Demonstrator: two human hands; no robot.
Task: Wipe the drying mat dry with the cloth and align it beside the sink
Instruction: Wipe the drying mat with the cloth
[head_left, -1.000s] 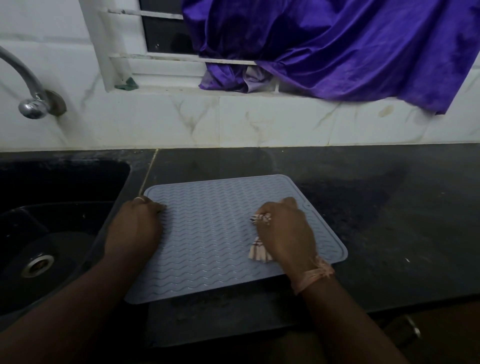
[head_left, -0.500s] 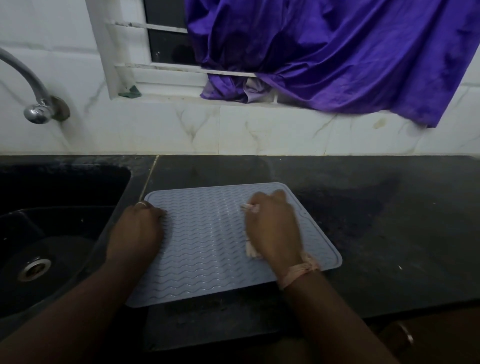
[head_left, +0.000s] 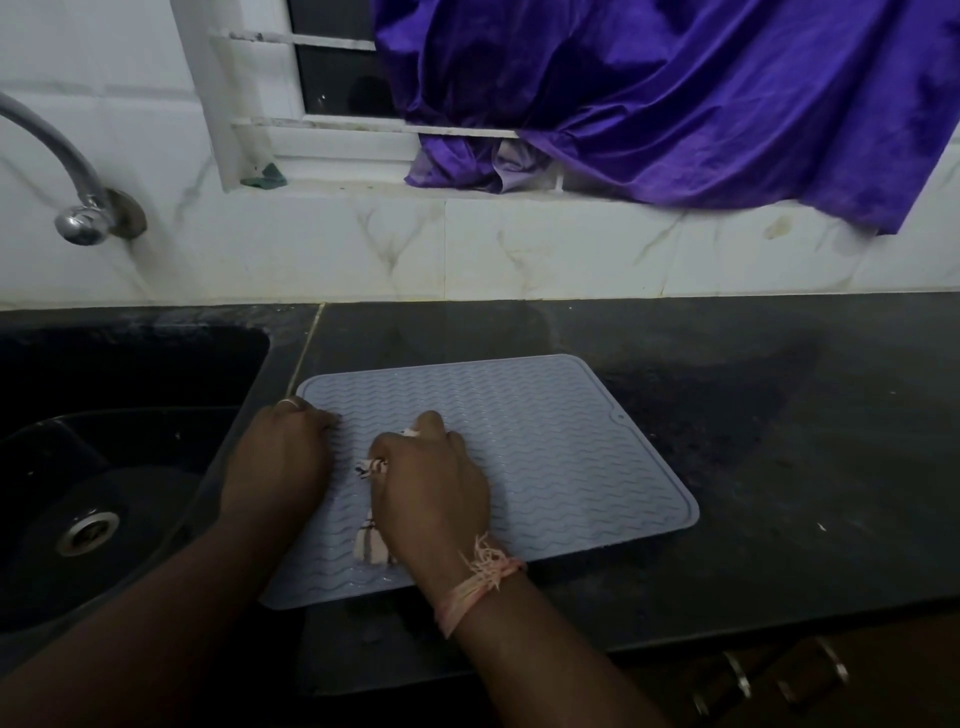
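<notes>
Mat (head_left: 545, 447) flat on counter (head_left: 779, 467), just beside sink (head_left: 130, 467). Left hand (head_left: 275, 457) presses its left edge, fingers curled — right hand (head_left: 431, 483) grips cloth (head_left: 370, 540) mid-mat.

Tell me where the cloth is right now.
In the head view, the cloth is bunched under the right hand, on the left-centre of the drying mat, just right of the left hand.

Left hand (head_left: 278, 457) lies knuckles-up; right hand (head_left: 431, 483) has curled fingers (head_left: 430, 422).
</notes>
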